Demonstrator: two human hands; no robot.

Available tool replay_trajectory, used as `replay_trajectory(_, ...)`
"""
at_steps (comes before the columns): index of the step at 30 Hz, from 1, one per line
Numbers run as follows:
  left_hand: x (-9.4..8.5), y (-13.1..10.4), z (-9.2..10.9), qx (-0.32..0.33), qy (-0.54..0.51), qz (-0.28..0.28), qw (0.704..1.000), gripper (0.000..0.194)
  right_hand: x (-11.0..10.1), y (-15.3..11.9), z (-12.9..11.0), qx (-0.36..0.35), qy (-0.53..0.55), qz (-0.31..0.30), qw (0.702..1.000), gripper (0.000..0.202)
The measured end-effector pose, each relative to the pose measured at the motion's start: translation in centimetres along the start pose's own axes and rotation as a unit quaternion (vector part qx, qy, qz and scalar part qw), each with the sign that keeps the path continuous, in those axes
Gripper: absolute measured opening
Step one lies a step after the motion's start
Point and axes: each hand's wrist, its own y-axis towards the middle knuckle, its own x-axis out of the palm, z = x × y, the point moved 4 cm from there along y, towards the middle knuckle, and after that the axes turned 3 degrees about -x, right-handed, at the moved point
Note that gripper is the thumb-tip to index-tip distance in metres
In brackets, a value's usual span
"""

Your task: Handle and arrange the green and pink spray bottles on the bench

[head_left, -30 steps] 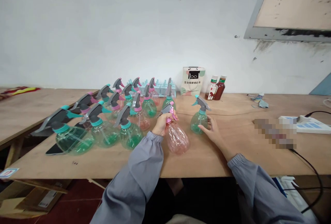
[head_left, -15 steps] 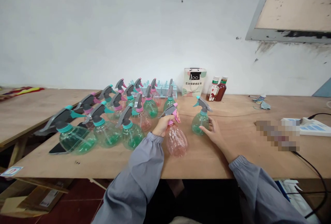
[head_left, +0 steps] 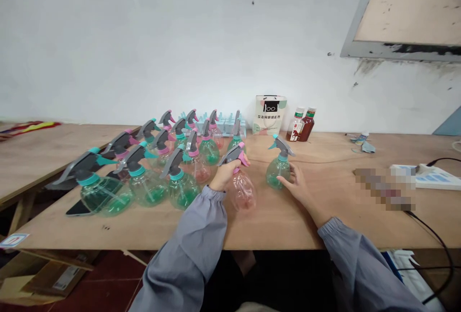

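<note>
My left hand (head_left: 227, 174) is closed around the neck of a pink spray bottle (head_left: 244, 191) with a grey and pink trigger head. That bottle is slightly tilted, and whether its base touches the table cannot be told. To its right stands a green spray bottle (head_left: 275, 173) with a grey and teal head. My right hand (head_left: 294, 181) grips the side of it, thumb in front and fingers partly hidden behind. Left of my left hand, several more spray bottles stand in rows, among them a green one (head_left: 149, 187) and a pink one (head_left: 202, 170).
Behind the bottles are pale blue plastic pieces (head_left: 230, 125). A paper bag (head_left: 271, 115) and two drink bottles (head_left: 307, 125) stand by the wall. A phone (head_left: 77, 209) lies at left. A power strip (head_left: 435, 177) with cables sits right on the wooden table (head_left: 288, 230).
The pink spray bottle in my left hand has shifted slightly left and up, and its angle has changed a little. My right hand stays at the green spray bottle.
</note>
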Motion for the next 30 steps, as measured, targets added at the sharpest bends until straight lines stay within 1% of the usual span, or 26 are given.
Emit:
replay_trajectory(4, -1.0, 0.6, 0.3, 0.081, 0.106, 0.071, 0.989, 0.019, -0.1, -0.1, -0.3, -0.008, -0.005, -0.001, 1.000, 0.065)
replay_trajectory(8, -1.9, 1.7, -0.5, 0.146, 0.175, 0.144, 0.963, 0.022, -0.1, -0.1, -0.7, -0.006, -0.007, 0.006, 1.000, 0.064)
replay_trajectory(11, -2.7, 2.5, -1.7, 0.146, 0.206, 0.201, 0.947, 0.020, -0.1, -0.1, -0.9, -0.004, -0.006, 0.005, 1.000, 0.063)
replay_trajectory(14, -3.0, 2.5, -2.6, 0.133, 0.253, 0.249, 0.925, 0.021, 0.0, -0.2, -1.0, -0.010, -0.009, 0.006, 1.000, 0.064)
replay_trajectory(16, -2.9, 2.2, -3.1, 0.109, 0.290, 0.258, 0.915, 0.021, -0.1, -0.2, -1.0, -0.009, -0.009, 0.004, 1.000, 0.066)
replay_trajectory(19, -2.7, 1.7, -4.1, 0.057, 0.315, 0.252, 0.913, 0.020, -0.4, 0.3, -1.4, -0.002, -0.006, -0.015, 1.000, 0.074)
replay_trajectory(21, -2.7, 1.6, -4.6, 0.042, 0.312, 0.257, 0.914, 0.022, -0.9, 1.3, -2.0, 0.008, 0.010, -0.012, 1.000, 0.083)
replay_trajectory(24, -2.9, 1.7, -5.2, 0.044, 0.296, 0.264, 0.917, 0.023, -1.8, 4.0, -3.4, 0.021, 0.051, 0.002, 0.998, 0.095)
replay_trajectory(25, -2.9, 1.7, -5.3, 0.047, 0.290, 0.262, 0.919, 0.024, -1.8, 5.0, -4.0, 0.018, 0.065, -0.016, 0.998, 0.096)
replay_trajectory(26, -3.0, 1.8, -5.3, 0.051, 0.285, 0.258, 0.922, 0.025, -1.6, 6.0, -4.6, 0.013, 0.080, -0.047, 0.996, 0.094)
replay_trajectory(28, -3.0, 1.8, -5.4, 0.057, 0.281, 0.249, 0.925, 0.028, -0.7, 7.7, -5.6, 0.005, 0.111, -0.119, 0.987, 0.085)
replay_trajectory(30, -3.0, 1.8, -5.4, 0.064, 0.284, 0.244, 0.925, 0.028, 0.3, 8.8, -6.2, 0.003, 0.149, -0.172, 0.974, 0.074)
